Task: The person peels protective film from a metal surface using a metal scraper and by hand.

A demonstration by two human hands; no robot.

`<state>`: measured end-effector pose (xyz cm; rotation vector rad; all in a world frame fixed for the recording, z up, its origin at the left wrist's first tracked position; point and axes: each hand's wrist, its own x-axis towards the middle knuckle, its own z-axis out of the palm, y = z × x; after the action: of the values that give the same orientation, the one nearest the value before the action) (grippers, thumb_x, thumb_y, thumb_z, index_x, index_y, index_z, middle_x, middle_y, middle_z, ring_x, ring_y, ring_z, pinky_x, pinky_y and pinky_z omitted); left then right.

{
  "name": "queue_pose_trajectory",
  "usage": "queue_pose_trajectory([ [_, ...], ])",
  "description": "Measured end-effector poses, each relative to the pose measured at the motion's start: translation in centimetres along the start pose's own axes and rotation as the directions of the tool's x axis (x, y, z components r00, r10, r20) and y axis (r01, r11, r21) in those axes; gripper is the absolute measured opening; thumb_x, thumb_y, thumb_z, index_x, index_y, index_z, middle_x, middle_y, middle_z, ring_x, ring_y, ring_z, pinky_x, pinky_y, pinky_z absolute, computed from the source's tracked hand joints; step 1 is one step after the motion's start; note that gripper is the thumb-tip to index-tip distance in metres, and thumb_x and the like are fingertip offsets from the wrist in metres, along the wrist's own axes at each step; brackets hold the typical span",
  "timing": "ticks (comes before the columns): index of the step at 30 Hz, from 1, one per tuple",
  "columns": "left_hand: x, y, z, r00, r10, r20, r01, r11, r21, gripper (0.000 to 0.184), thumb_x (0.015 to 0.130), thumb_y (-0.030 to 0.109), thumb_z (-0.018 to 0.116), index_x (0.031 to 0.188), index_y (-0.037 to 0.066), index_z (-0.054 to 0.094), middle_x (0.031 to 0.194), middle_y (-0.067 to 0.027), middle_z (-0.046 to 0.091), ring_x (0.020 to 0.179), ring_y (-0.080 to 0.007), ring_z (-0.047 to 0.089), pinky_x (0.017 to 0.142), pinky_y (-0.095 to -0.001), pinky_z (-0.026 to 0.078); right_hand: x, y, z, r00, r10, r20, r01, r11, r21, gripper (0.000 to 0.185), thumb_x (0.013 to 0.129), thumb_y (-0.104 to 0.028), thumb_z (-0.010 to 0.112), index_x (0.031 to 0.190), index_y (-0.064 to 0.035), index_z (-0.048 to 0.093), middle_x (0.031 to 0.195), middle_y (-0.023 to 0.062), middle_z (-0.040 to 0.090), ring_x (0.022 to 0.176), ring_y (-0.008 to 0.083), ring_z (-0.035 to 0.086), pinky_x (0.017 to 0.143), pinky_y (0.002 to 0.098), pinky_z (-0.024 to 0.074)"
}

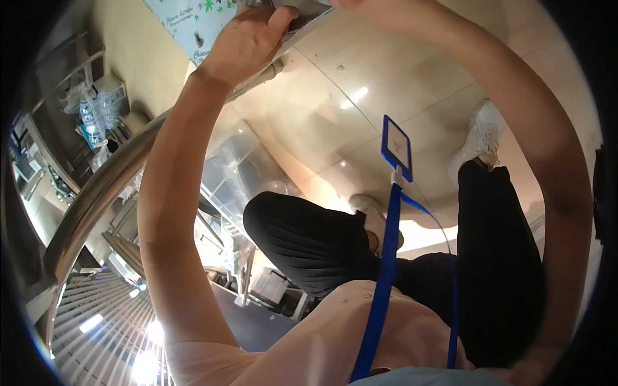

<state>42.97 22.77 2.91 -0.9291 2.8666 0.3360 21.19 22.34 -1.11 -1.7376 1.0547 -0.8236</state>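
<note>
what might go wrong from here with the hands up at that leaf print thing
The left hand is at the edge of the leaf-printed item, where a grip might slip. The badge hangs on a blue lanyard and could swing or snag. The left arm crosses the metal rail in view and may knock it if close.

pale pink shirt (309, 338), black trousers (309, 244), white shoes (481, 135), blue lanyard (385, 270)
</note>
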Motion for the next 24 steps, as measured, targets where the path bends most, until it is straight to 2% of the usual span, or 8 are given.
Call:
queue_pose_trajectory([
  [2,0.2,-0.5,0.1,1.0,0.013,0.019,-0.013,1.0,-0.007,0.034,0.071,0.001,0.06,0.101,0.006,0.046,0.079,-0.0064,0.059,0.072,-0.027,0.057,0.064,-0.0349,0.047,-0.1,0.3,0.8,0.998,-0.048,-0.027,0.047,0.998,-0.048,0.018,0.074,-0.008,0.053,0.087,0.0008,0.062,0.079,0.0184,0.062,0.076,0.0324,0.061,0.071,0.0383,0.0465],
  [5,0.1,-0.8,-0.4,0.996,0.079,0.037,-0.079,0.997,-0.008,0.032,0.07,0.001,0.061,0.098,0.006,0.047,0.079,-0.0069,0.059,0.072,-0.0257,0.058,0.062,-0.0334,0.048,-0.2,0.9,2.8,0.995,-0.078,-0.064,0.057,0.959,-0.278,0.017,0.074,-0.009,0.052,0.083,-0.0009,0.063,0.077,0.0181,0.062,0.074,0.0343,0.06,0.07,0.0414,0.0459],
  [8,0.1,-1.1,-0.6,0.975,0.214,-0.062,-0.216,0.976,-0.034,0.023,0.072,-0.003,0.053,0.092,0.001,0.043,0.073,-0.0144,0.055,0.062,-0.0339,0.055,0.053,-0.0403,0.044,-0.6,1.0,4.6,0.986,-0.14,-0.092,0.11,0.954,-0.278,0.015,0.072,-0.009,0.052,0.078,-0.0021,0.064,0.074,0.0192,0.061,0.071,0.036,0.059,0.068,0.0437,0.0453],
  [9,0.1,-1.0,-0.6,0.971,0.228,-0.077,-0.233,0.97,-0.068,0.021,0.072,-0.003,0.054,0.088,0.001,0.042,0.07,-0.0148,0.054,0.061,-0.0337,0.055,0.052,-0.0405,0.044,-0.7,0.9,5.0,0.988,-0.131,-0.079,0.104,0.953,-0.283,0.015,0.071,-0.008,0.052,0.077,-0.002,0.064,0.073,0.0195,0.061,0.071,0.036,0.059,0.068,0.0437,0.0454],
  [11,0.0,-0.5,-0.7,0.975,0.204,-0.092,-0.212,0.974,-0.081,0.019,0.073,-0.002,0.053,0.088,0.001,0.042,0.069,-0.0147,0.054,0.061,-0.0337,0.054,0.052,-0.0403,0.044,-0.8,0.4,5.8,0.992,-0.113,-0.048,0.094,0.952,-0.291,0.014,0.07,-0.007,0.052,0.074,-0.002,0.064,0.071,0.0202,0.06,0.069,0.036,0.059,0.067,0.0438,0.0457],
  [14,0.1,-0.9,-1.0,0.98,0.183,-0.072,-0.188,0.98,-0.063,0.018,0.074,0.0,0.052,0.089,0.001,0.042,0.069,-0.0149,0.054,0.062,-0.0342,0.054,0.054,-0.0402,0.044,-0.6,-0.1,6.5,0.988,-0.08,-0.13,0.035,0.947,-0.319,0.013,0.068,-0.005,0.051,0.072,-0.0013,0.063,0.07,0.0217,0.059,0.069,0.0367,0.059,0.065,0.0435,0.046],
  [17,-0.1,-0.4,-1.0,0.98,0.192,-0.047,-0.195,0.978,-0.079,0.019,0.074,0.001,0.051,0.091,0.001,0.041,0.069,-0.0154,0.054,0.063,-0.0348,0.055,0.056,-0.0402,0.044,-1.0,-0.6,6.7,0.992,-0.011,-0.129,-0.027,0.956,-0.293,0.013,0.067,-0.004,0.051,0.069,-0.0002,0.063,0.069,0.0227,0.058,0.069,0.0371,0.059,0.064,0.0435,0.0463],
  [24,0.4,-0.8,-1.1,0.985,0.172,-0.015,-0.172,0.972,-0.162,0.02,0.075,0.001,0.05,0.092,0.002,0.04,0.069,-0.0157,0.055,0.066,-0.0355,0.055,0.057,-0.0413,0.043,-1.1,0.2,7.9,0.974,-0.042,-0.224,-0.015,0.968,-0.249,0.012,0.066,-0.003,0.051,0.067,0.0002,0.062,0.069,0.0222,0.058,0.069,0.0376,0.059,0.063,0.0442,0.0463],
])
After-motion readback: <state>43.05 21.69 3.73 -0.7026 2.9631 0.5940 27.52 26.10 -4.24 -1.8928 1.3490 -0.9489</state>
